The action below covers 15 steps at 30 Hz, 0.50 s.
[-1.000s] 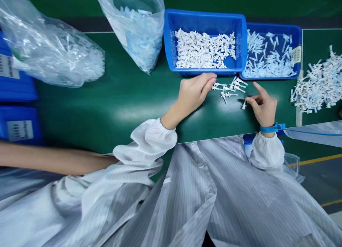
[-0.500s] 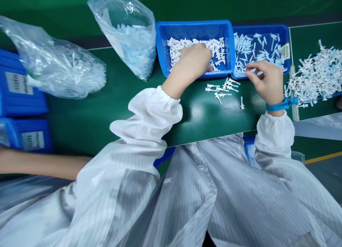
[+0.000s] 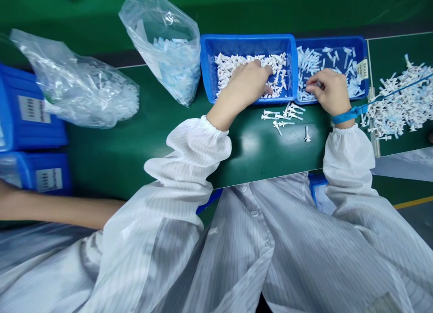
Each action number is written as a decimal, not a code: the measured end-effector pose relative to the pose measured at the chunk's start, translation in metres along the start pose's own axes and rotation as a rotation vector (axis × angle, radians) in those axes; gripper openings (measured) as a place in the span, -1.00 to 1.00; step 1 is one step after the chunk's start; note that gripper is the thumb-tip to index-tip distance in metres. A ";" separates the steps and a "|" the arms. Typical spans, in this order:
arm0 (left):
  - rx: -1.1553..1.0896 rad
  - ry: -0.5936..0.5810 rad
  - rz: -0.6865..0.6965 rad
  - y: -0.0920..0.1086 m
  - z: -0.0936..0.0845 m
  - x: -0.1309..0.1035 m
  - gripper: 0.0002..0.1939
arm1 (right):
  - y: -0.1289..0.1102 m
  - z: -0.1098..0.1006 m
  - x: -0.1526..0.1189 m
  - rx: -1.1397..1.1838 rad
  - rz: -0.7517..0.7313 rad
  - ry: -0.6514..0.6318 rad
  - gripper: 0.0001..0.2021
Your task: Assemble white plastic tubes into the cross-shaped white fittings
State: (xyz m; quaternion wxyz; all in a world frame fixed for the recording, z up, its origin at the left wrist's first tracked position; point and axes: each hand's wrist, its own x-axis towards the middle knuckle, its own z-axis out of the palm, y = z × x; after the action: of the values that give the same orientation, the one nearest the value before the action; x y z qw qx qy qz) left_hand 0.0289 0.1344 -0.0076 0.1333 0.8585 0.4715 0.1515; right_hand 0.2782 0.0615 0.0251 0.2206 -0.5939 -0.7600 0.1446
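My left hand (image 3: 245, 80) reaches into a blue bin (image 3: 248, 40) of small white plastic fittings (image 3: 226, 67). Its thumb and fingers are apart among the fittings, with the tips partly hidden. Over the adjoining blue bin (image 3: 361, 93) of pale blue tube pieces (image 3: 308, 58), my right hand (image 3: 329, 89) has its thumb and fingertips drawn together in a pinch. What lies between them is too small to make out. On the green table in front of the bins lies a small cluster of white fittings joined to pale tubes (image 3: 286, 115), with a single joined piece (image 3: 307, 134) apart from it.
A large pile of joined pieces (image 3: 402, 101) spreads at the right. Clear bags of pale blue pieces (image 3: 182, 69) and translucent pieces (image 3: 118, 98) stand at the left, beside labelled blue bins (image 3: 34, 108). Another person's forearm (image 3: 61, 209) extends at the lower left.
My right hand has shifted slightly left and lower into the tube bin, its fingertips closing. The left hand's thumb and fingers now show farther apart among the fittings. The view has shifted slightly.
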 end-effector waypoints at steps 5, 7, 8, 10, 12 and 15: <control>-0.030 -0.050 0.052 0.000 0.002 0.007 -0.85 | -0.003 -0.003 -0.003 0.020 0.101 0.051 -0.84; -0.095 -0.037 0.063 -0.001 0.004 0.010 -0.90 | 0.001 -0.002 -0.003 0.036 0.103 0.088 -0.80; -0.127 -0.024 0.062 -0.001 0.006 0.011 -0.90 | 0.003 -0.001 -0.003 0.044 0.096 0.109 -0.79; -0.177 0.016 0.043 -0.003 0.008 0.012 -0.86 | 0.007 0.001 -0.004 0.058 0.062 0.147 -0.77; -0.205 0.065 0.018 -0.006 0.011 0.012 -0.83 | 0.009 0.001 -0.005 0.061 0.018 0.178 -0.78; -0.228 0.124 0.025 -0.010 0.012 0.011 -0.85 | 0.008 0.000 -0.007 0.046 -0.024 0.202 -0.76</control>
State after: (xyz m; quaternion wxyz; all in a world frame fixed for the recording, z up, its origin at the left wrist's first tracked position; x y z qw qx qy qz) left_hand 0.0319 0.1478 -0.0209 0.1985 0.8327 0.4476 0.2585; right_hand 0.2863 0.0570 0.0205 0.3116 -0.5909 -0.7375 0.0987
